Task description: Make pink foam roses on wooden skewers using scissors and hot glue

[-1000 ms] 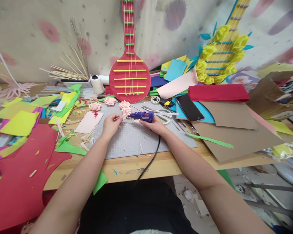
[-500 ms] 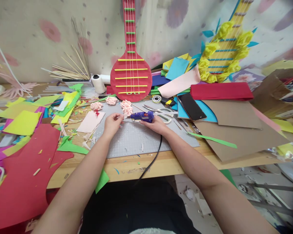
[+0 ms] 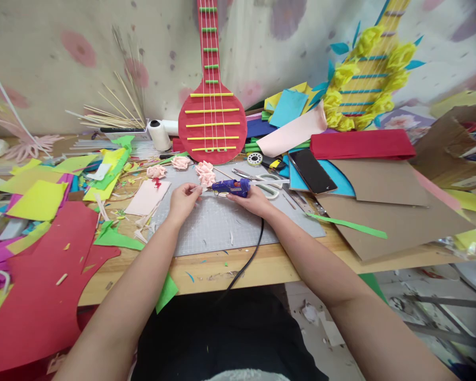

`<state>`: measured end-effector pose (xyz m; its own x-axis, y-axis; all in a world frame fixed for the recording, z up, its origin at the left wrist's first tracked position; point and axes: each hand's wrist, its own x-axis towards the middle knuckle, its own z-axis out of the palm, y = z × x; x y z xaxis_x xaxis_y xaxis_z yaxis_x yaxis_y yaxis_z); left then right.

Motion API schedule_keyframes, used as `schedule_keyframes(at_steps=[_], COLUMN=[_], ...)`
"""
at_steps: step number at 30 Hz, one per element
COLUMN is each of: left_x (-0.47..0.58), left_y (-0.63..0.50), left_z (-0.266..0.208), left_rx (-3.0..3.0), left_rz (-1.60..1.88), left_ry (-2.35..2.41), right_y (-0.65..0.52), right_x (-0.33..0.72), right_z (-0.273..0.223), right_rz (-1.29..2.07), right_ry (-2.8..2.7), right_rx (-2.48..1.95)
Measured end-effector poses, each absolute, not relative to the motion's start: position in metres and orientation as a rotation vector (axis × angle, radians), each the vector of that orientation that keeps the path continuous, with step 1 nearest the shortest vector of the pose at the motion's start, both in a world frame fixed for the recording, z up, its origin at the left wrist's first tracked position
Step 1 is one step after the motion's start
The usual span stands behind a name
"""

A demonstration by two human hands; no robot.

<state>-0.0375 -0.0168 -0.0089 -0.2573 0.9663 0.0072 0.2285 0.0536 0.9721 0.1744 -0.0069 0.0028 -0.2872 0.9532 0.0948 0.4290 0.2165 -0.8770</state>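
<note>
Head view: we seem to be gluing, left fingers (image 3: 193,190) pinching a small pale piece (image 3: 204,189) over the mat (image 3: 218,227), right fingers (image 3: 241,201) gripping the glue gun (image 3: 232,187) beside it, the next move needing steady aim.

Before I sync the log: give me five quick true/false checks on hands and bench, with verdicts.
1. The right hand holds the hot glue gun. True.
2. The left hand grips the smartphone. False: it pinches a small pale piece; the smartphone lies on the blue sheet.
3. The hot glue gun's nozzle points toward the left hand. True.
4. Every crossbar on the red banjo-shaped model is blue. False: the bars across its round body are yellow, those on its neck green.
5. A black cord runs from under the right hand toward the table's front edge. True.
</note>
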Motion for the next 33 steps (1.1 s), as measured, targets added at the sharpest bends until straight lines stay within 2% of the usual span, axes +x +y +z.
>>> schedule_keyframes(at_steps=[15,21,27,33], left_x=[-0.038,-0.038,-0.039,-0.04], left_y=[-0.018,-0.018,-0.016,-0.016], left_z=[-0.01,-0.006,-0.006,-0.006], left_rx=[1.254,1.242,1.262,1.193], left_rz=[1.264,1.349,1.348,1.398], left_ry=[1.506,1.435,1.411,1.366], right_y=[-0.004,-0.005,0.004,0.0], right_x=[0.174,0.175,0.18,0.18], right_z=[-0.003,0.0,-0.006,-0.002], right_rz=[1.005,1.111,1.298,1.348], right_ry=[-1.816,-1.618,-1.376,-1.355], right_rx=[-1.229,-1.319,-1.176,-1.172])
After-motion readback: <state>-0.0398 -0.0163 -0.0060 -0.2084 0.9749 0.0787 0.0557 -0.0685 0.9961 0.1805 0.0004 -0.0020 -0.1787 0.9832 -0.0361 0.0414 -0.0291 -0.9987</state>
